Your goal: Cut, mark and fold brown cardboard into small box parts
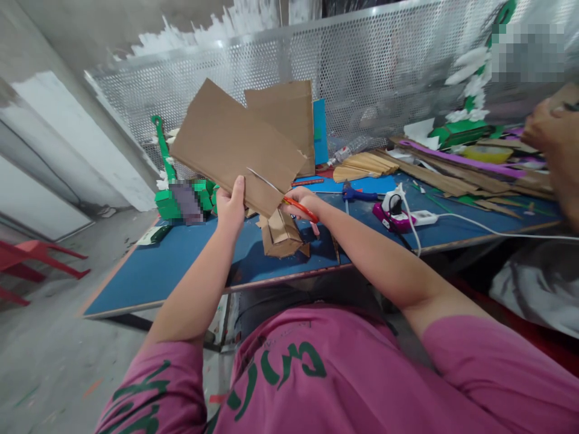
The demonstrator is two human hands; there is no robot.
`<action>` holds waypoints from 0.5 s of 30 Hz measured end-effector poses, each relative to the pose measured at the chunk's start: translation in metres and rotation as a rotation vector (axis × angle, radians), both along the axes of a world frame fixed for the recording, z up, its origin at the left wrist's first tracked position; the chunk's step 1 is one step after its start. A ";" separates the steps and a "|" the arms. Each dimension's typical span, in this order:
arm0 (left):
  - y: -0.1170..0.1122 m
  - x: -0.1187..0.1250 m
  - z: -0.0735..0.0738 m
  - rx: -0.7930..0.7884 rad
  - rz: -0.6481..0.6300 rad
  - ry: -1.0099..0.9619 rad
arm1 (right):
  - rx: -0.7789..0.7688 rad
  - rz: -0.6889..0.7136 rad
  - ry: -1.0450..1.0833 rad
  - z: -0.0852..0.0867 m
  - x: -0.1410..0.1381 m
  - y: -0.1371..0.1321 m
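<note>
A flat brown cardboard sheet [226,141] is raised above the blue table, tilted. My left hand [231,204] pinches its lower edge, thumb on the near face. In my right hand [302,204] are orange-handled scissors [304,210], with one blade lying across the near face of the sheet close to its lower right corner. The other blade is hidden behind the cardboard. Below my hands a small folded cardboard piece [281,235] rests on the table. Another cardboard panel [289,117] stands upright behind the sheet.
On the blue table [136,280] lie a blue glue gun [359,193], a purple-and-white power strip [393,217] with a white cord, and piled cardboard strips [456,166]. Green models [167,202] stand at left and far right. Another person's hand [549,129] is at right; perforated metal [380,66] stands behind.
</note>
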State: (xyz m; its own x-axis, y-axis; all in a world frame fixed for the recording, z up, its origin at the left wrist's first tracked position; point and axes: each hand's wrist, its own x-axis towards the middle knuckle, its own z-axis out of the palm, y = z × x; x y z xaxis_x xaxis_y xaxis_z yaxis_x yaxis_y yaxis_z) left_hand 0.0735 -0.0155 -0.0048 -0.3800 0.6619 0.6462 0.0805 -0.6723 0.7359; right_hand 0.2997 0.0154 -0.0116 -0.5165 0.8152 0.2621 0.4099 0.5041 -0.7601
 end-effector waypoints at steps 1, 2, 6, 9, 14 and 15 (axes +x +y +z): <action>0.000 0.000 0.000 -0.003 0.001 0.002 | 0.005 -0.002 -0.007 0.000 0.000 0.000; 0.000 0.000 0.000 -0.008 0.001 0.002 | 0.014 -0.010 -0.009 0.000 0.000 0.001; -0.002 -0.001 0.002 0.001 -0.006 -0.013 | 0.025 -0.044 -0.013 -0.001 -0.002 0.001; -0.003 -0.001 0.003 0.014 -0.011 -0.025 | 0.016 -0.074 -0.025 0.000 -0.005 -0.004; 0.002 -0.003 -0.001 0.028 -0.027 -0.035 | 0.022 -0.078 -0.006 0.002 -0.005 -0.010; 0.003 -0.004 -0.002 0.036 -0.028 -0.037 | 0.020 -0.081 -0.004 0.001 -0.004 -0.010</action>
State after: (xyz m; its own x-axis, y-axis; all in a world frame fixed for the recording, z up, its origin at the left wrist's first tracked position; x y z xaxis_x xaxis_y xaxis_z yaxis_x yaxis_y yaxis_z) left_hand 0.0699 -0.0121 -0.0066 -0.3856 0.6491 0.6557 0.0346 -0.7000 0.7133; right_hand 0.2957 0.0055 -0.0101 -0.4498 0.8492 0.2767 0.4531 0.4840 -0.7487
